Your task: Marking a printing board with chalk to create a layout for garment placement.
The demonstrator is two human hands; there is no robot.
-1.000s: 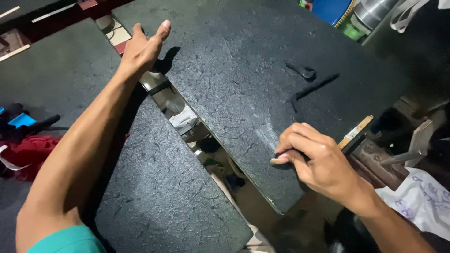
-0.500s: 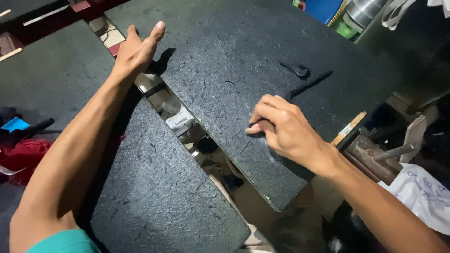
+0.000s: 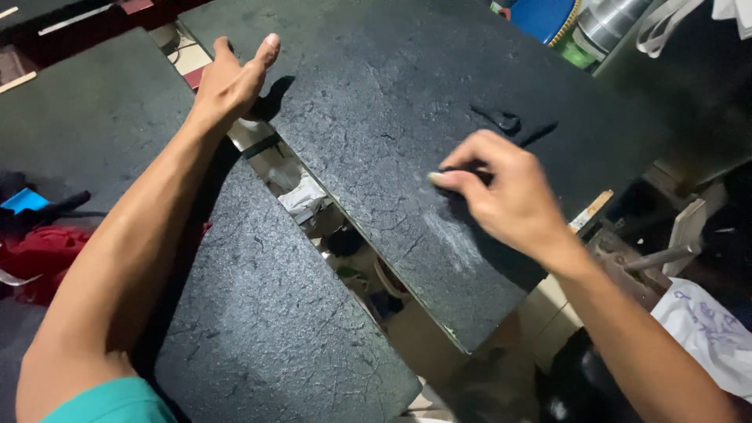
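A large dark, rough-surfaced sheet [image 3: 368, 86] lies tilted over a second sheet of the same kind [image 3: 274, 313], with a gap between them. My left hand [image 3: 231, 78] rests against the upper sheet's left edge, fingers spread and thumb raised, holding nothing. My right hand [image 3: 505, 196] is pinched on a small pale piece [image 3: 433, 178], perhaps chalk, whose tip touches the upper sheet. A whitish smear [image 3: 456, 244] lies on the sheet just below that hand. A small dark object [image 3: 501, 119] sits on the sheet beyond my right hand.
Cluttered floor shows through the gap [image 3: 345, 235]. Red cloth [image 3: 35, 254] and a blue item [image 3: 23, 200] lie at the left. A blue round container [image 3: 548, 16] and a metal can [image 3: 615, 23] stand at top right. White cloth [image 3: 705, 329] and metal tools [image 3: 666, 254] are at right.
My right hand has slid up the upper sheet away from its near edge, leaving a whitish smear behind. My left hand has stayed at the sheet's left edge.
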